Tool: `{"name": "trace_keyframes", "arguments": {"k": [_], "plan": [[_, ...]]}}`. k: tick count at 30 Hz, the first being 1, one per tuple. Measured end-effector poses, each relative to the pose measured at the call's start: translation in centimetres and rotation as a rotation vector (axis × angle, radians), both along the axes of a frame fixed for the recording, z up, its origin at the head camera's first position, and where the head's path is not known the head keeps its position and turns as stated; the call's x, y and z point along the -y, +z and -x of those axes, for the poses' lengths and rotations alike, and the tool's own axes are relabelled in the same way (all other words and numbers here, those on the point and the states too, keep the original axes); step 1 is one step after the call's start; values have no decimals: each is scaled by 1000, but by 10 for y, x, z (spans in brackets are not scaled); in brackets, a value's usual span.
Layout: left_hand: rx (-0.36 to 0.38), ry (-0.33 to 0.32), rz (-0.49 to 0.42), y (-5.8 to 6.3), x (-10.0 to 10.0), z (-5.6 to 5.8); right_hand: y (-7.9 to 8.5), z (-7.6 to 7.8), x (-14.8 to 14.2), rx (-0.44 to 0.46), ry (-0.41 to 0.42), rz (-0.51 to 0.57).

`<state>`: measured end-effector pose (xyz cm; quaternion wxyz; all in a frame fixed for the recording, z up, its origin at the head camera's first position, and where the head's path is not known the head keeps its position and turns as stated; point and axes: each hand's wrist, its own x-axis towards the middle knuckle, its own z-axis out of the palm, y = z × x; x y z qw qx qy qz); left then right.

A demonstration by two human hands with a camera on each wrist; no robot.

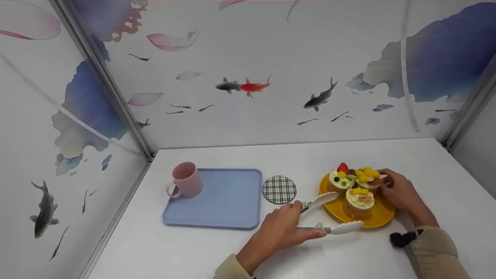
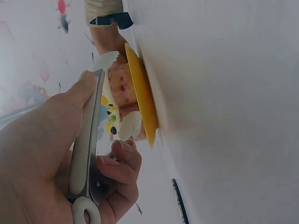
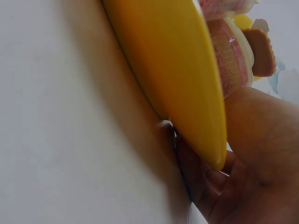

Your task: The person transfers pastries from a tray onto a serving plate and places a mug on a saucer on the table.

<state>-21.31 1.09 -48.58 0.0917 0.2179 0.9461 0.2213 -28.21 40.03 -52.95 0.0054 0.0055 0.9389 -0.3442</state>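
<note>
Three small dessert cups sit on a yellow plate (image 1: 379, 220): a strawberry-topped cup (image 1: 341, 181), a cup with yellow fruit cubes (image 1: 367, 178) and a cream-topped cup (image 1: 358, 205) at the front. My left hand (image 1: 279, 226) grips metal tongs (image 1: 347, 228) with white tips. The tongs' jaws are spread, one tip close to the strawberry cup, the other over the plate's front edge. At the plate's right side, my right hand (image 1: 401, 192) holds the rim, thumb above and fingers underneath in the right wrist view. Its thumb is right by the fruit-cube cup.
Left of the plate lies a round plaid coaster (image 1: 279, 189). Beyond it is a blue tray (image 1: 232, 205) with a pink mug (image 1: 188, 180) upright at its back left corner. Printed panels (image 1: 252, 124) enclose the white table at the back and sides.
</note>
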Motion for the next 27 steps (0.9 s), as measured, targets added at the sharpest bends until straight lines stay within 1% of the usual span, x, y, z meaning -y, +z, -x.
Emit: {"name": "trace_keyframes", "arguments": {"k": [5,8,15,21,24,27], "plan": [[23,22,-56,0,12,1,1,1,0,4,2,5],[14,32,-82,-1,20,2,1,1,0,12,2,6],[-3,76,-149,-5,34,7,3,0,1,44,-15,19],[-59,148,-205,-6,43,10,3,-1,2,47,-26,12],[-105,180,-211,-7,49,12,4,-1,2,60,-30,24],[-142,197,-213,-8,56,14,5,-1,3,71,-31,27]]}}
